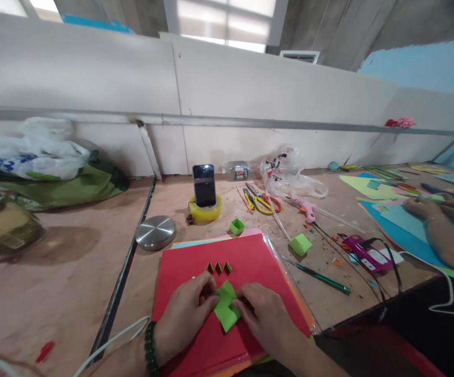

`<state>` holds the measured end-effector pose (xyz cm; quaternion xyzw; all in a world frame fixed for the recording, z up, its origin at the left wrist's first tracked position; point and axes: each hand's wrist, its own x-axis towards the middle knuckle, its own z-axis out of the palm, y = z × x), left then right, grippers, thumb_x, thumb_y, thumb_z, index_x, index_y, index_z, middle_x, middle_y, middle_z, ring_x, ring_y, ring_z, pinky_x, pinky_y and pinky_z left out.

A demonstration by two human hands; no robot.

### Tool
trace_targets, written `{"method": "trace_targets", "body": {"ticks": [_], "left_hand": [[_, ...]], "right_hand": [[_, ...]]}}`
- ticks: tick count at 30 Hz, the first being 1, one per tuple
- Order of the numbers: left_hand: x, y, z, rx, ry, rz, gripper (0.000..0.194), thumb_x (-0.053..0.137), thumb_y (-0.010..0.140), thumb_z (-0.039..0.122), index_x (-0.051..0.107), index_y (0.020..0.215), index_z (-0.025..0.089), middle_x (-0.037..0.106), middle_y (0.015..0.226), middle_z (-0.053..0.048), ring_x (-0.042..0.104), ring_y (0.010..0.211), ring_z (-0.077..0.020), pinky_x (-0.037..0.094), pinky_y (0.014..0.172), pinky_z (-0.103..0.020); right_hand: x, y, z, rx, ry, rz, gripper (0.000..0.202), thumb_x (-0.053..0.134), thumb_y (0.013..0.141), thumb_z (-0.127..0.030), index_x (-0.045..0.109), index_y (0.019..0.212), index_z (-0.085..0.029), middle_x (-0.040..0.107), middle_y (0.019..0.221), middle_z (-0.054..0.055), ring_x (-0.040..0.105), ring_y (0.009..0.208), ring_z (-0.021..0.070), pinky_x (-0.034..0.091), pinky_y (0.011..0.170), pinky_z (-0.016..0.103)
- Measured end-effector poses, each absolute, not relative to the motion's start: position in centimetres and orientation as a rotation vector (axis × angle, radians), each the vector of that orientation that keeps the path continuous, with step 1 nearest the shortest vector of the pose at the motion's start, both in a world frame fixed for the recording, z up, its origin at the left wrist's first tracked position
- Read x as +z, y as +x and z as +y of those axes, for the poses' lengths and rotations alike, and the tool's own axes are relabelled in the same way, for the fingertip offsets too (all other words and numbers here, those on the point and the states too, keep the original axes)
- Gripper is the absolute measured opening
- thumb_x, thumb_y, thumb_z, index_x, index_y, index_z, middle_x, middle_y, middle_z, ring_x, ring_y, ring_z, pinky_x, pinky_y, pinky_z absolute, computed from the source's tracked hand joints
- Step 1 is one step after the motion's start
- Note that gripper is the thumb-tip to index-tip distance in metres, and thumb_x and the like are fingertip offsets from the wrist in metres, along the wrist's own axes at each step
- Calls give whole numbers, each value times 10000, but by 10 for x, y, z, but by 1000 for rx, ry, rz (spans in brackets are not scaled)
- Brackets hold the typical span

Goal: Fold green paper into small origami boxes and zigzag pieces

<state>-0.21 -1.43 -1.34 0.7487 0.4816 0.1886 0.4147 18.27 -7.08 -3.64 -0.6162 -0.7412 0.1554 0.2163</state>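
Between my two hands is a small piece of folded green paper (227,308), held over a stack topped by a red sheet (195,345). My left hand (187,314), with a dark green bead bracelet (150,348) at the wrist, pinches its left edge. On the other side, my right hand (262,314) grips the right edge between thumb and fingers. Just beyond them, a zigzag-folded green strip (219,268) stands on the red sheet. A small open green paper box (236,226) sits behind the stack, and a green paper cube (300,244) lies to the right.
A phone (205,186) stands in a yellow tape roll (206,210) behind a round metal lid (156,232). Scissors (264,201), a pink glue gun (307,208), a green craft knife (323,277) and a purple device (368,254) lie rightward. Another person's hands (427,214) work at far right.
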Motion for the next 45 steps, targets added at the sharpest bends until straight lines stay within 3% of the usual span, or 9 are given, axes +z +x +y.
{"method": "trace_targets", "body": {"ticks": [7, 10, 12, 15, 18, 24, 30, 36, 45], "left_hand": [[-14, -2, -15, 676, 1536, 1048, 179, 605, 682, 298, 615, 813, 177, 675, 785, -35, 601, 716, -185, 474, 678, -290], [-14, -2, -17, 736, 1533, 1033, 205, 624, 669, 282, 616, 848, 184, 675, 774, -27, 603, 709, -181, 487, 670, -288], [-14, -2, -20, 767, 1554, 1036, 232, 624, 667, 262, 617, 886, 188, 667, 754, -17, 605, 714, -179, 494, 681, -291], [-13, -2, -23, 785, 1553, 1038, 271, 621, 672, 248, 610, 936, 189, 651, 728, -3, 609, 703, -175, 503, 681, -294], [-14, -2, -24, 790, 1513, 1023, 306, 628, 670, 241, 602, 971, 189, 643, 706, 6, 612, 689, -170, 507, 673, -287], [-13, -1, -23, 699, 1483, 987, 234, 653, 698, 326, 665, 864, 161, 701, 762, -38, 620, 722, -183, 497, 681, -281], [-12, 0, -24, 614, 1471, 973, 241, 614, 720, 371, 682, 674, 145, 667, 615, -13, 550, 585, -140, 437, 577, -236], [-10, 0, -26, 603, 1458, 986, 239, 596, 713, 371, 678, 634, 161, 642, 559, 2, 532, 551, -132, 422, 549, -224], [-8, 0, -29, 601, 1563, 988, 282, 565, 750, 374, 645, 586, 159, 602, 523, 6, 493, 523, -122, 385, 517, -213]], "right_hand": [[-32, 183, -71, 645, -1657, -1831, 60, 595, 823, -232, 600, 849, -179, 646, 791, 43, 579, 723, 181, 417, 653, 276], [-27, 183, -70, 764, -1565, -1642, 308, 636, 801, -313, 593, 1066, -161, 655, 1000, 97, 596, 902, 215, 459, 798, 326], [-25, 183, -69, 935, -1475, -1553, 357, 613, 826, -359, 584, 1127, -168, 660, 1028, 92, 603, 920, 208, 470, 813, 324], [-25, 183, -67, 1157, -1377, -1497, 242, 552, 864, -386, 649, 912, -169, 658, 799, 31, 588, 732, 161, 460, 665, 260], [-26, 183, -67, 1175, -1362, -1475, 278, 548, 854, -391, 627, 717, -162, 572, 639, -9, 500, 611, 123, 395, 566, 226], [-25, 183, -67, 1203, -1353, -1399, 273, 573, 818, -408, 636, 710, -165, 549, 608, -16, 462, 574, 112, 380, 549, 220], [-22, 182, -68, 1160, -1394, -1413, 313, 570, 812, -447, 639, 682, -172, 541, 600, -14, 463, 573, 117, 385, 546, 219], [-25, 184, -69, 1159, -1389, -1431, 357, 552, 831, -483, 621, 659, -177, 512, 578, -21, 439, 556, 112, 375, 532, 216], [-27, 183, -69, 1106, -1425, -1488, 318, 526, 840, -412, 593, 643, -171, 482, 567, -24, 424, 555, 112, 348, 523, 219]]}}
